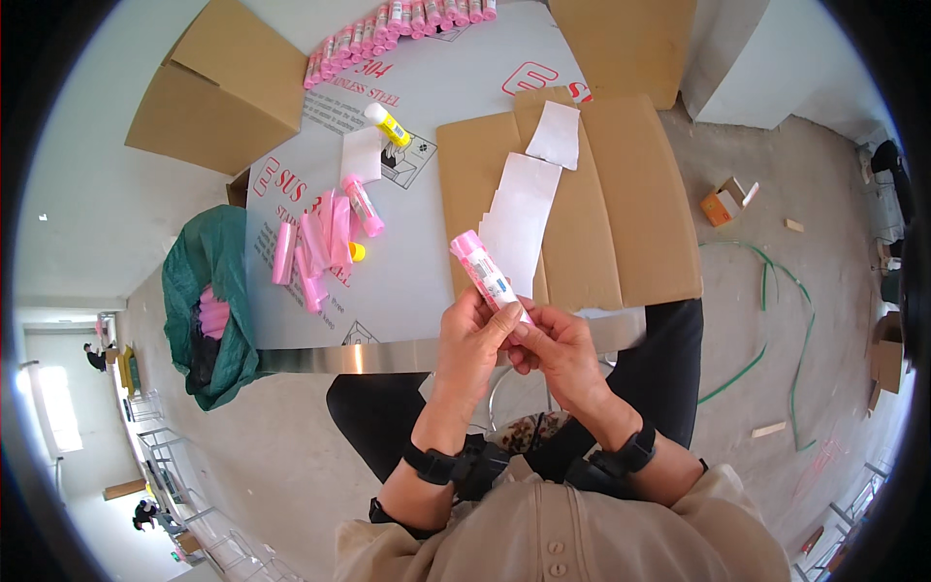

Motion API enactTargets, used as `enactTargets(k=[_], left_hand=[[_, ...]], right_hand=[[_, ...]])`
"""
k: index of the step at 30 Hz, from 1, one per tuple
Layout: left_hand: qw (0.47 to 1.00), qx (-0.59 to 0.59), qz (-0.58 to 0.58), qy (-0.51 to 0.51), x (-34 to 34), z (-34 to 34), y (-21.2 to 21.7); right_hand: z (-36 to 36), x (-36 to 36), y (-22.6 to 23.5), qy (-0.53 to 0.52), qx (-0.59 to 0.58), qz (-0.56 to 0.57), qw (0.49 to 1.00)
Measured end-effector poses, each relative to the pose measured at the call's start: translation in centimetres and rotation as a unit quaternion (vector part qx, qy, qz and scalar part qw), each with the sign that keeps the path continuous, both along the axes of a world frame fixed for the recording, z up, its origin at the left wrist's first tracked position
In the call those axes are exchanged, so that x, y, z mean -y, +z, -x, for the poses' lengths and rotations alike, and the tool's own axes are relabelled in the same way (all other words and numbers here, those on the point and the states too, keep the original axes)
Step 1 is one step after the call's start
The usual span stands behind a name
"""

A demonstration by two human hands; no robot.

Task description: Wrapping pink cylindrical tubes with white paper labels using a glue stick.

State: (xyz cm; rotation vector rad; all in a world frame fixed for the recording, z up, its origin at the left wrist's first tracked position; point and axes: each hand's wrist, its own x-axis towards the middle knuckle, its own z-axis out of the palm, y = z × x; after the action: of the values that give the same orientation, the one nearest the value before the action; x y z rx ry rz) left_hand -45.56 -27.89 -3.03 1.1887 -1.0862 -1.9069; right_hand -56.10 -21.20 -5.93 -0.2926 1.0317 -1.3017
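Both my hands hold one pink plastic roll with a printed white label around it, above the table's near edge. My left hand grips its lower left side, thumb along the label. The fingers of my right hand are closed on its lower end, thumb pressed near the label's edge. Just beyond lie overlapping white paper labels on a flattened cardboard sheet. To the left, several plain pink rolls lie beside a labelled roll, a yellow cap and a yellow glue stick.
Labelled pink rolls line the far edge of the metal-sheet table. A cardboard box stands at the far left. Left of the table hangs a green sack with pink rolls inside. Green strapping and a small box lie on the floor at right.
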Motion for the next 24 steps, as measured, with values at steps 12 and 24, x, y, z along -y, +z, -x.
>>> enactTargets(k=[12, 24], left_hand=[[0.916, 0.325, 0.233, -0.003, 24.0, 6.1, -7.0], [0.752, 0.503, 0.425, -0.023, 23.7, 4.8, -6.0]], right_hand=[[1.8, 0.3, -3.4, 0.012, -0.026, -0.059, 0.998], [2.4, 1.7, -4.3, 0.056, -0.044, -0.092, 0.993]])
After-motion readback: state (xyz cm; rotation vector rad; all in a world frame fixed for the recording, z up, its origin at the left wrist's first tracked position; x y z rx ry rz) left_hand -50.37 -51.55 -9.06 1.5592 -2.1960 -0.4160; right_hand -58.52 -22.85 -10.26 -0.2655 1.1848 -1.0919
